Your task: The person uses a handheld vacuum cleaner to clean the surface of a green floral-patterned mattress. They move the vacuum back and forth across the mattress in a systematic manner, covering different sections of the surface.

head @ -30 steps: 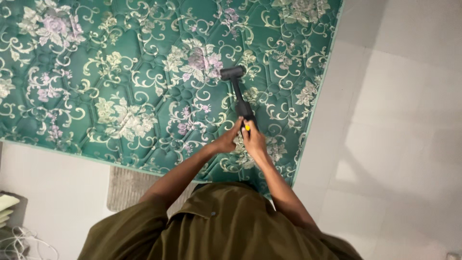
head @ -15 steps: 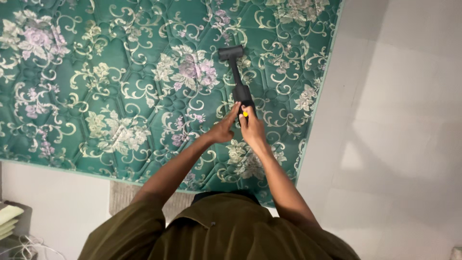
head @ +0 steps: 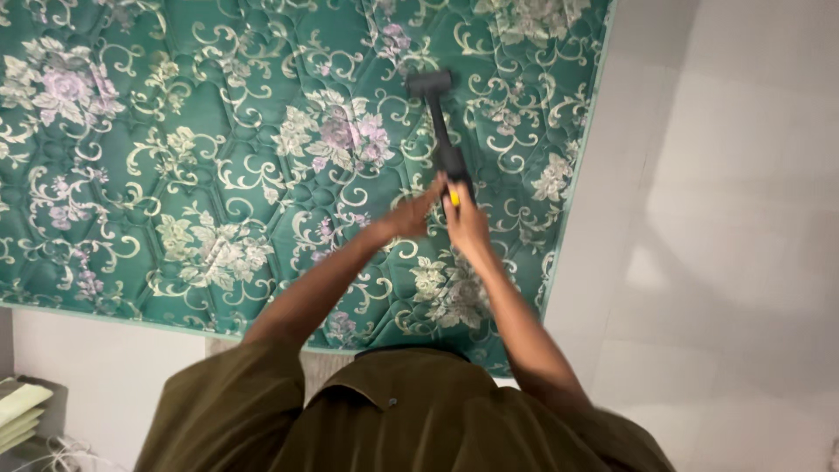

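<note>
A black handheld vacuum [head: 441, 131] with a short wand and a flat nozzle rests its head on a green quilted mattress [head: 192, 166] patterned with cream scrolls and purple flowers. My right hand [head: 468, 223] grips the vacuum's body near a yellow button. My left hand [head: 415, 211] touches the body from the left side, fingers stretched along it. Both arms reach forward from my olive shirt. The nozzle sits near the mattress's far right part.
The mattress's pale green right edge [head: 572, 175] meets a white tiled floor [head: 725, 245]. A ribbed mat [head: 315, 367] peeks from under the mattress's near edge. At the lower left lie pale green folded items [head: 17, 411] and white cables [head: 65, 454].
The vacuum and both hands have pushed further away across the mattress, the nozzle moving up and slightly right. My grip looks the same.
</note>
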